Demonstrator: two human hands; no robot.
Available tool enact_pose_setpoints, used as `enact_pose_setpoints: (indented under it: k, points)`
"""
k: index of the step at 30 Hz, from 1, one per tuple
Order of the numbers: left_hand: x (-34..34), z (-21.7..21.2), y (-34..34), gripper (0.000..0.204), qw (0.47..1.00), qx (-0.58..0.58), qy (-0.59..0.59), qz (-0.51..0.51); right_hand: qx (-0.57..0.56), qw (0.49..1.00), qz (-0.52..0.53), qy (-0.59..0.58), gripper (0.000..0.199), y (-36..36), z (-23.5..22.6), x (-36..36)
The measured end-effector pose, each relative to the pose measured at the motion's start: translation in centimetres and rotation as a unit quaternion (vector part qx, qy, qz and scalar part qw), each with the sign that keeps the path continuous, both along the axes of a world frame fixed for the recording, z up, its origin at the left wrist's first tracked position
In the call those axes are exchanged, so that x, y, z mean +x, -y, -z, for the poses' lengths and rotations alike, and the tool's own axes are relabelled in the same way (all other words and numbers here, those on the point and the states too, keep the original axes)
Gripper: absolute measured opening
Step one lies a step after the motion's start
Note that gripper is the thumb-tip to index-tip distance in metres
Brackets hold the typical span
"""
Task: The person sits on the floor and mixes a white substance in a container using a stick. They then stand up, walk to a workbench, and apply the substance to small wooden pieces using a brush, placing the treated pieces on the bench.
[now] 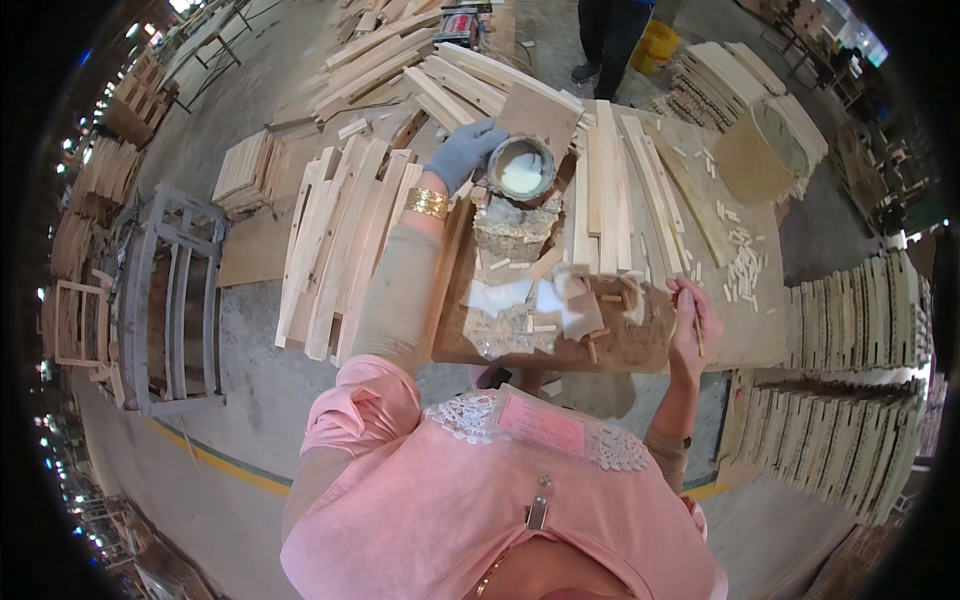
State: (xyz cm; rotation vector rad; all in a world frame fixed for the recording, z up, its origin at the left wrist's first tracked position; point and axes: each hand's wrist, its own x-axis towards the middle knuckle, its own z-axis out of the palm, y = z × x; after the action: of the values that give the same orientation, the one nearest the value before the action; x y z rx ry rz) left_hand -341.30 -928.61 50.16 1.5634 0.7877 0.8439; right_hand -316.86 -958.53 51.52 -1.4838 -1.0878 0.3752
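A grey glove covers my left hand (464, 156), whose fingers close against the left side of a round, crusted pot (494, 180). White liquid (522, 172) that looks like glue lies inside it. The pot sits over a rough, glue-caked block (510, 228). At the right of the bench, my bare right hand (692, 322) is closed on a thin wooden stick (700, 338) that points down past the palm; whether it has a brush end cannot be made out. Small dowels (742, 265) lie scattered just beyond that hand. White patches and wood scraps (575, 305) lie between my arms.
Long wooden strips (335, 240) lie left of my arm, and more (605, 190) lie right of the pot. A pile of strips (380, 65) lies at the far side. Stacked slats (855, 310) stand at right, a grey metal frame (165, 300) at left. A person (605, 45) stands beyond the bench near a yellow bucket (654, 47).
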Motion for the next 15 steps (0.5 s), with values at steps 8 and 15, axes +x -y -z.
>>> enact_pose_setpoints:
  k: [8, 15]
  points:
    - [-1.7, 4.3, -4.2, 0.038, 0.961, -0.075, 0.125, -0.236, 0.024, 0.999, 0.025, 0.038, 0.019, -1.2, -0.5, -1.4]
    - [-2.1, 6.0, -5.6, 0.053, 0.957, -0.076, 0.009, -0.281, 0.040, 0.997, 0.038, 0.059, 0.019, -1.6, -1.0, -2.0]
